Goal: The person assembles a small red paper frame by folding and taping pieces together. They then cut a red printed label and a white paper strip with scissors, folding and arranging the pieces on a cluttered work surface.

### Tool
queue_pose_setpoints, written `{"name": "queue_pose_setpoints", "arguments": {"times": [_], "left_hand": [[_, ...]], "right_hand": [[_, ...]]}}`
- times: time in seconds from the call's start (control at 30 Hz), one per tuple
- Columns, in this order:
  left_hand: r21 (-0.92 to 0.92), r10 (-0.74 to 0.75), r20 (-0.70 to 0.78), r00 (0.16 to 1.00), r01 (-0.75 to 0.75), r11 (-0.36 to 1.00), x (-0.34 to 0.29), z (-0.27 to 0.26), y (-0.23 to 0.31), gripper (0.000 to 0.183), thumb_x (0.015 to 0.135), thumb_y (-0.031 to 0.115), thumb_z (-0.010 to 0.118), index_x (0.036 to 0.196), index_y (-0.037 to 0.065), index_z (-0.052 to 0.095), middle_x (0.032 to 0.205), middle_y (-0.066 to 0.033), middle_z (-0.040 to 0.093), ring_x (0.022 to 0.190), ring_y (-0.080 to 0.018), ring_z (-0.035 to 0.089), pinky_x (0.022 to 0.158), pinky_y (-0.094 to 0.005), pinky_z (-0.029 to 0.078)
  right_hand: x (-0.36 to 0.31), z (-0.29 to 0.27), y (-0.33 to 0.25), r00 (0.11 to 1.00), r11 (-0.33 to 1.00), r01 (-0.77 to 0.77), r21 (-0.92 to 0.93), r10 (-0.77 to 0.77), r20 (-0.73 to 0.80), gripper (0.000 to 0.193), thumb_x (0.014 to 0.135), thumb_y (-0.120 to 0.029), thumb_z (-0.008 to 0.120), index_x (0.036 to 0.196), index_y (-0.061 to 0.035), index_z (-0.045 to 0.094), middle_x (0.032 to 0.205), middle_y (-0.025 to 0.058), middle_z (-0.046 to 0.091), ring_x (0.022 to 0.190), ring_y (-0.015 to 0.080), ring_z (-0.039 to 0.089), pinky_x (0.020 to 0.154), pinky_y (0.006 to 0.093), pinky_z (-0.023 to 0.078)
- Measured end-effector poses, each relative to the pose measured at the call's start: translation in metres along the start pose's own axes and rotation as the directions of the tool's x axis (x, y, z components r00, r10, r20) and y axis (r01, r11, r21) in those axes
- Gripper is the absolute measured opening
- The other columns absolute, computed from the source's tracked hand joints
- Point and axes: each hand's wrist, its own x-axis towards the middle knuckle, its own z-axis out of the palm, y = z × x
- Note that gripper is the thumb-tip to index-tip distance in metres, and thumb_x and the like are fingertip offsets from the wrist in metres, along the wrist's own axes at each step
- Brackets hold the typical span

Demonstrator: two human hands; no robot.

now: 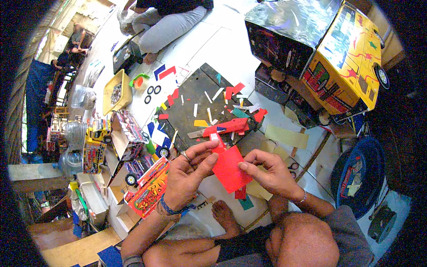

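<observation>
While pinched from both sides, red sheet (232, 170) sits off near edge of dark board (202, 79)

On my remote feed I see L hand (184, 172) w/ thumb + index closed on sheet's upper-left part, R hand (272, 175) w/ thumb on top, fingers under its right edge. Long axis slants approx. rightward and away from board, so sheet lies R of L grip, L of R grip. L fingertips look nearer board, where red scraps (229, 92) lie. Height vs. board: can't tell.
</observation>
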Motion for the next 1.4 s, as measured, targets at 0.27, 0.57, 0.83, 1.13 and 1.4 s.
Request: {"name": "queue_pose_setpoints", "arguments": {"times": [0.27,0.57,0.83,1.13,1.4], "left_hand": [[0.007,0.061,0.017,0.998,-0.061,0.998,0.0011,0.0008,-0.0018,0.046,0.088,-0.004,0.07,0.132,-0.004,0.055,0.123,-0.0133,0.065,0.11,-0.0155,0.064,0.099,-0.0288,0.053],[0.013,0.051,0.024,0.998,-0.051,0.999,0.002,0.0001,0.0004,0.044,0.09,-0.001,0.07,0.131,-0.002,0.056,0.119,-0.0129,0.066,0.108,-0.0157,0.065,0.095,-0.0281,0.053],[0.044,0.065,-0.001,0.998,-0.065,0.997,0.0024,-0.0012,-0.0028,0.04,0.09,-0.001,0.069,0.129,-0.002,0.057,0.114,-0.0119,0.067,0.104,-0.0144,0.066,0.092,-0.0263,0.054],[0.059,0.109,-0.078,0.991,-0.105,0.993,0.0004,-0.0004,-0.0028,0.037,0.09,-0.001,0.069,0.126,-0.002,0.06,0.11,-0.0104,0.069,0.101,-0.014,0.066,0.089,-0.0256,0.055],[0.108,0.194,-0.117,0.974,-0.181,0.977,0.0009,0.0018,-0.0001,0.036,0.09,-0.003,0.069,0.125,-0.002,0.061,0.108,-0.0108,0.07,0.098,-0.0144,0.067,0.087,-0.026,0.056]], "right_hand": [[-0.0003,0.0003,0.001,1.0,0.999,0.025,-0.035,-0.025,0.005,0.02,0.096,-0.024,0.067,0.095,-0.0042,0.067,0.077,-0.0019,0.064,0.068,0.0052,0.056,0.06,0.0242,0.045],[0.0001,0.0012,0.0009,0.998,0.997,0.052,-0.057,-0.053,-0.015,0.019,0.096,-0.023,0.067,0.094,-0.0043,0.067,0.078,-0.0001,0.066,0.067,0.0063,0.058,0.059,0.025,0.046],[0.0007,0.0021,0.001,0.998,0.996,0.063,-0.071,-0.064,-0.013,0.02,0.096,-0.024,0.067,0.093,-0.0042,0.067,0.077,0.0002,0.065,0.066,0.0056,0.057,0.057,0.025,0.045],[-0.0001,0.0031,0.0076,0.998,0.996,0.059,-0.06,-0.061,-0.022,0.023,0.098,-0.024,0.064,0.101,-0.002,0.069,0.085,0.0016,0.068,0.072,0.0071,0.06,0.063,0.0261,0.049],[0.0053,0.0001,0.0012,0.999,0.989,-0.01,-0.145,0.004,-0.044,0.023,0.095,-0.025,0.068,0.102,-0.0032,0.068,0.091,0.0027,0.067,0.08,0.0094,0.06,0.073,0.0269,0.05]]}}
